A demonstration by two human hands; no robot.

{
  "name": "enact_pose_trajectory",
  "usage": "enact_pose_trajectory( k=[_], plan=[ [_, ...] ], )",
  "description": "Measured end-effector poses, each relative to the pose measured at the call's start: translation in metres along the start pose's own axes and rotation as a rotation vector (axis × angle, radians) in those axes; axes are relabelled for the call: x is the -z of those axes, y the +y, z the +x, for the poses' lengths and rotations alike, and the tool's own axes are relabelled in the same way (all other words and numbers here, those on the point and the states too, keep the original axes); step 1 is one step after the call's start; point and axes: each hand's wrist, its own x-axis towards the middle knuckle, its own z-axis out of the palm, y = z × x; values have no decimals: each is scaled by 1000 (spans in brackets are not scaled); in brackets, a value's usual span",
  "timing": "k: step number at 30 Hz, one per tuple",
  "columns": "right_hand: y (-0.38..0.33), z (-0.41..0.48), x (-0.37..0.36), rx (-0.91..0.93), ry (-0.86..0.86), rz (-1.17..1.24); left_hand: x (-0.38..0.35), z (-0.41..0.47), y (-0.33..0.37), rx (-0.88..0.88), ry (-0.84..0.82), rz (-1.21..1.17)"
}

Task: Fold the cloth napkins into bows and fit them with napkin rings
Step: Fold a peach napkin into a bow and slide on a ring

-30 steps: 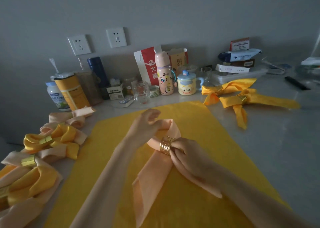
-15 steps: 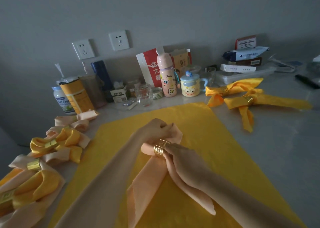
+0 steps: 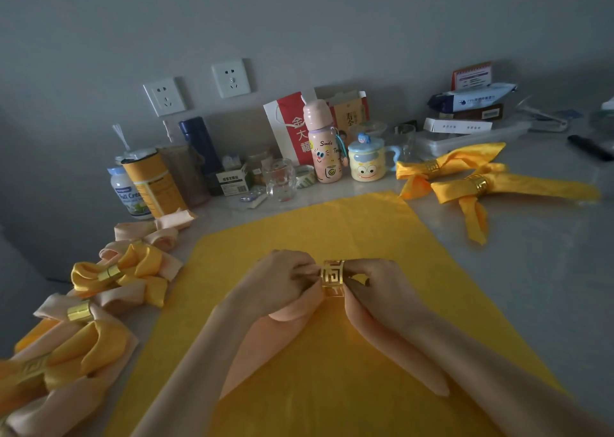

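A peach cloth napkin (image 3: pixel 262 340) lies on a flat yellow napkin (image 3: pixel 332 230), its two tails spreading toward me. A gold cut-out napkin ring (image 3: pixel 332 278) sits around its gathered middle. My left hand (image 3: pixel 279 282) grips the bunched cloth just left of the ring. My right hand (image 3: pixel 375 288) pinches the cloth at the ring's right side. The napkin's loops are hidden under my hands.
Several finished peach and yellow bows (image 3: pixel 123 273) with rings lie along the left edge. Two yellow ringed napkins (image 3: pixel 475 184) lie at the right. Bottles, a cartoon mug (image 3: pixel 367 164), a glass (image 3: pixel 282 180) and boxes line the wall behind.
The ring has turned side-on and now sits between my two hands. My left hand has come down from the loop to grip the cloth beside the ring.
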Motion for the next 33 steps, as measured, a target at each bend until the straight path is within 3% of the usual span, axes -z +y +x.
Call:
enact_pose_trajectory(
  k=[6,11,14,21,25,30,33],
  plan=[
    [-2,0,5,35,-39,21,4,-6,5,-7,12,-185],
    [-6,2,15,-27,-145,97,10,-12,14,-86,-73,-242],
    [-2,1,14,0,-216,-1,6,-13,15,-65,-44,-288],
    [-11,-2,17,85,-110,-108,4,-14,28,-8,-108,-244],
    [-8,-1,18,75,-46,-33,10,-18,32,-39,-270,-470],
    [-1,-5,18,26,-105,11,-2,-14,35,-112,-96,-336],
    [-3,-3,27,-80,-127,257,-1,-12,32,-130,-44,-355]
  ],
)
